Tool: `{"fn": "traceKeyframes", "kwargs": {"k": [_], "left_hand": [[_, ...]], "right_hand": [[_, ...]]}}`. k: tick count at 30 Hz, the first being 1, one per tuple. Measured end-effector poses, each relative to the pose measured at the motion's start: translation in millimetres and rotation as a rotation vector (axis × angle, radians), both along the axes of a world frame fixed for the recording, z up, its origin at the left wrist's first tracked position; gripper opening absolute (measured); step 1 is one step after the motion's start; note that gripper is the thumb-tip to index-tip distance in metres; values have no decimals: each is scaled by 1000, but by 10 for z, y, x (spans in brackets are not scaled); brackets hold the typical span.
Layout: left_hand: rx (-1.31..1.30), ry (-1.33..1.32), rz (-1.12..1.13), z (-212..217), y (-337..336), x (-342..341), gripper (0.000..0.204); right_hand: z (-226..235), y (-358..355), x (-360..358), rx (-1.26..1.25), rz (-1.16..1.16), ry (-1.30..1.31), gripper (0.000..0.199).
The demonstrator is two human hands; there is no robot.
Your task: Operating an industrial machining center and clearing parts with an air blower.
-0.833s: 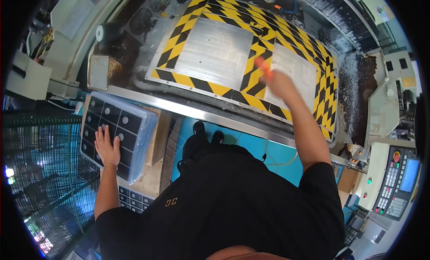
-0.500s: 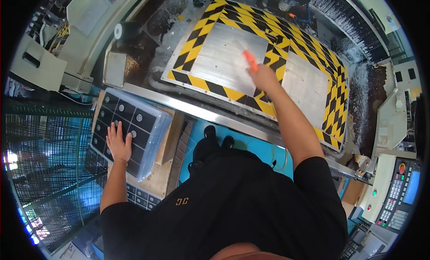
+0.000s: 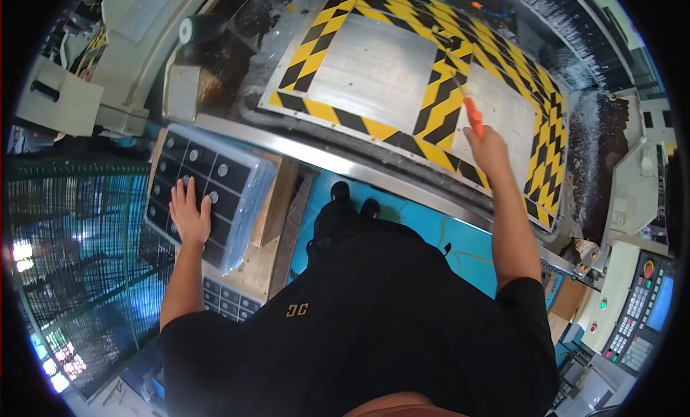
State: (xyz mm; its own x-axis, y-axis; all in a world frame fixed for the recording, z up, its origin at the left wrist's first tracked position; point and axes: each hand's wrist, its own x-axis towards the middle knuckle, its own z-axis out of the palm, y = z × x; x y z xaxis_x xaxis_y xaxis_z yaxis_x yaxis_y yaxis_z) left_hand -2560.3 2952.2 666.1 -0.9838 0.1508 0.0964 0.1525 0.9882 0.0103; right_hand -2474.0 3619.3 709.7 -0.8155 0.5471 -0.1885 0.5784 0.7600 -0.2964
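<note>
In the head view, the person's right hand (image 3: pixel 489 148) grips an orange-handled tool (image 3: pixel 474 116) above the right metal panel (image 3: pixel 494 93), inside striped yellow-and-black borders (image 3: pixel 388 135). The left hand (image 3: pixel 190 217), fingers spread and grasping nothing, lies flat on a black gridded stack (image 3: pixel 231 214), near the steel ledge (image 3: pixel 327 158). Blue floor (image 3: pixel 460 248) opens rightward.

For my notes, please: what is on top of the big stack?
On the stack: black squares, round discs and the left hand. What the hand covers cannot be seen.
</note>
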Motion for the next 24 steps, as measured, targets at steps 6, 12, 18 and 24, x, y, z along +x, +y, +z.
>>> {"fn": "traceKeyframes", "kwargs": {"k": [6,12,18,24], "left_hand": [[1,-16,24,-58,-9,25,63],[0,-28,6,-76,-11,53,62],[48,8,-18,-144,-77,10,61],[-3,71,-157,-213,-233,-64,60]], "right_hand": [[520,-963,40,-38,312,-94,37],[617,-1533,152,-1,611,-50,30],[766,-1064,696,70,447,-133,30],[929,-451,1610,184,136,-294,25]]}}
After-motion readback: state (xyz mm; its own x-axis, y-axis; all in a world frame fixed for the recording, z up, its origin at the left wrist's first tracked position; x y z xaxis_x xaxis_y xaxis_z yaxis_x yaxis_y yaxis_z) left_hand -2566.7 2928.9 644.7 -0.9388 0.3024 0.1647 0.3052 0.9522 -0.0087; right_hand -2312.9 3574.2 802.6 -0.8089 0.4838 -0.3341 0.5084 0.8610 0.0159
